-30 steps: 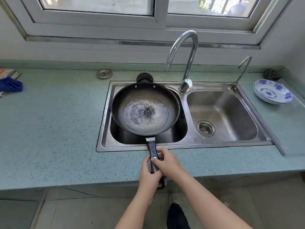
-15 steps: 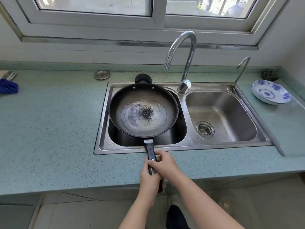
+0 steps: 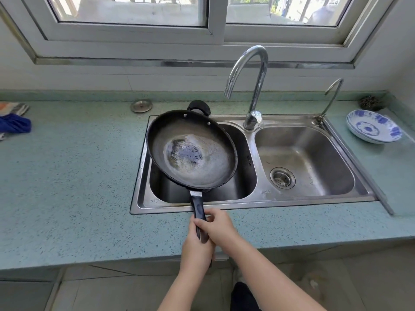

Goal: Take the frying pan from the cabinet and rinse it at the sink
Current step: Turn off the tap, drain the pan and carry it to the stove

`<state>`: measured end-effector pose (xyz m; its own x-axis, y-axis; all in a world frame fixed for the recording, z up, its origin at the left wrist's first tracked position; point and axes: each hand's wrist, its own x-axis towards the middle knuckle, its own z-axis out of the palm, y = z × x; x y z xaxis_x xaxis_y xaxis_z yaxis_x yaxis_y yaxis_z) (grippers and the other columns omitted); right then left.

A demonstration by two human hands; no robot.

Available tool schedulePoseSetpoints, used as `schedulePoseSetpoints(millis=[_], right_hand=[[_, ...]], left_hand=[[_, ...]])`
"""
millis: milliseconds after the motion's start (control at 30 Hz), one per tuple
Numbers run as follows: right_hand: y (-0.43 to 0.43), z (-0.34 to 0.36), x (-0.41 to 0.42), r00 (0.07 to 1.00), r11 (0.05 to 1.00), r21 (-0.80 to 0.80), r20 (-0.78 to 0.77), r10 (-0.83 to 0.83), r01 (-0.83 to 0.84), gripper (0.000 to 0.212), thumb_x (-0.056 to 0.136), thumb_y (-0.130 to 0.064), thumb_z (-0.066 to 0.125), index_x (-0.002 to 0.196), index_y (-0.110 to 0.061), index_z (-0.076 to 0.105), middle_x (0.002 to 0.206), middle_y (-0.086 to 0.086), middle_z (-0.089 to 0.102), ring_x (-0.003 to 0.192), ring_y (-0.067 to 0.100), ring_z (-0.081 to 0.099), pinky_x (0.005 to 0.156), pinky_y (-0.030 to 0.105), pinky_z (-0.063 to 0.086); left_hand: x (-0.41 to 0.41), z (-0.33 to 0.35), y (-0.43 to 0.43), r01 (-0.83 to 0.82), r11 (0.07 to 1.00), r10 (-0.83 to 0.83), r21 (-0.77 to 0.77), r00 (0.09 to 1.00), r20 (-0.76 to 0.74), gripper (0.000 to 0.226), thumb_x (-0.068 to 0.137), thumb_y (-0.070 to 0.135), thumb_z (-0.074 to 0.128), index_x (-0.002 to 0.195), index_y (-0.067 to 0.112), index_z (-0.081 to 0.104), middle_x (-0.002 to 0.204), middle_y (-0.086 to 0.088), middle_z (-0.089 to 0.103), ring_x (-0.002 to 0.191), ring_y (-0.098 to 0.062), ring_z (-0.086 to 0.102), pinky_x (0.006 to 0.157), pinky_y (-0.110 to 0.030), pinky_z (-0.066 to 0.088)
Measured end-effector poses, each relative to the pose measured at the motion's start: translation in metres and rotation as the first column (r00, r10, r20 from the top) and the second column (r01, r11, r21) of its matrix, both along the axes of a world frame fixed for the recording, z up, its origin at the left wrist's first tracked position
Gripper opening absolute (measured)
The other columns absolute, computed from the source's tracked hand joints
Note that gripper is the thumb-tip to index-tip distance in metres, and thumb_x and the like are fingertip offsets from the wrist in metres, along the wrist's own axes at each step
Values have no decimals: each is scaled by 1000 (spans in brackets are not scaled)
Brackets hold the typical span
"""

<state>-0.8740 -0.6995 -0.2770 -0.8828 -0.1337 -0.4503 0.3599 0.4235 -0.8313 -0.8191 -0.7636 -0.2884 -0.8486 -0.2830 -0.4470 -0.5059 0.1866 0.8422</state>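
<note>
A black frying pan (image 3: 193, 151) hangs over the left basin of the steel double sink (image 3: 253, 204), tilted with its left side raised. A shallow pool of water lies on its worn bottom. Its dark handle points toward me over the sink's front rim. My left hand (image 3: 196, 248) grips the near end of the handle from below. My right hand (image 3: 221, 227) wraps round the handle just ahead of it. The tall curved faucet (image 3: 254, 86) stands behind the divider, its spout above the pan's right edge, with no water running.
A small second tap (image 3: 330, 97) stands at the sink's back right. Stacked blue-patterned plates (image 3: 374, 126) sit on the right counter, a scrubber (image 3: 370, 103) behind them. A round metal strainer lid (image 3: 141, 105) lies behind the sink. Blue cloth (image 3: 13, 124) lies at the far left of the green counter (image 3: 67, 176).
The pan has tilted, left side up, and the water has shifted across its bottom. Both hands keep their hold on the handle.
</note>
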Motion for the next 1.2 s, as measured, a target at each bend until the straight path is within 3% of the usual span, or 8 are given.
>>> schedulePoseSetpoints(millis=[67, 133, 233, 367, 700, 900, 1033, 1200], right_hand=[[-1, 0, 0, 1000, 999, -38, 3, -4, 4, 24, 81, -13, 64, 103, -2, 66, 82, 8, 64, 75, 15, 59, 69, 24, 45], [-2, 1, 0, 1000, 997, -80, 21, -9, 10, 24, 83, -10, 62, 105, -2, 65, 84, 10, 64, 78, 17, 59, 74, 27, 47], [-2, 2, -1, 994, 981, -184, 105, -39, 58, 30, 85, -7, 60, 115, -2, 60, 90, 13, 61, 84, 21, 59, 80, 31, 48], [1, 3, 0, 978, 945, -307, 203, -53, 115, 30, 87, -4, 57, 117, -4, 58, 86, 10, 62, 74, 15, 60, 60, 16, 48], [6, -3, 0, 955, 843, -512, 295, -11, 168, 27, 88, 3, 51, 113, -1, 60, 77, 4, 63, 64, 10, 61, 57, 17, 48], [8, -4, -1, 935, 732, -642, 353, 16, 230, 23, 90, 5, 47, 94, -9, 64, 57, -8, 69, 49, 1, 62, 44, 11, 45], [5, -4, 0, 921, 630, -717, 389, 8, 298, 23, 89, 7, 44, 98, -4, 61, 58, -3, 70, 50, 5, 64, 49, 15, 51], [3, -4, -1, 903, 591, -728, 429, -5, 349, 21, 90, 6, 45, 98, -4, 61, 60, -1, 69, 52, 7, 64, 53, 17, 53]], left_hand=[[-1, 2, -2, 28, 998, -26, -59, 999, 32, 61, 82, 18, 58, 138, 26, 34, 77, -4, 66, 54, -11, 61, 36, -10, 39], [-2, 4, -3, 63, 990, -55, -130, 997, 61, 67, 84, 24, 56, 143, 26, 24, 90, -12, 69, 74, -27, 65, 52, -24, 46], [-2, 6, -2, 92, 962, -76, -258, 995, 71, 67, 87, 29, 53, 144, 24, 19, 103, -13, 69, 92, -33, 62, 64, -33, 42], [-1, 9, 1, 87, 931, -77, -353, 996, 45, 73, 91, 29, 50, 148, 22, 4, 111, -14, 67, 99, -32, 61, 70, -33, 43], [-2, 7, 3, 151, 858, -119, -490, 988, 96, 73, 93, 24, 43, 147, 21, -7, 108, -16, 68, 97, -32, 63, 71, -34, 45], [-5, 13, 6, 211, 792, -129, -572, 975, 181, 72, 94, 19, 39, 146, 23, -11, 108, -11, 68, 95, -27, 64, 69, -33, 42], [-8, 19, 5, 226, 799, -134, -557, 970, 201, 74, 95, 21, 40, 146, 23, -13, 108, -13, 67, 96, -27, 64, 70, -31, 41], [-8, 31, 5, 251, 783, -149, -569, 964, 221, 74, 95, 22, 41, 146, 22, -13, 109, -14, 67, 97, -29, 64, 71, -33, 44]])
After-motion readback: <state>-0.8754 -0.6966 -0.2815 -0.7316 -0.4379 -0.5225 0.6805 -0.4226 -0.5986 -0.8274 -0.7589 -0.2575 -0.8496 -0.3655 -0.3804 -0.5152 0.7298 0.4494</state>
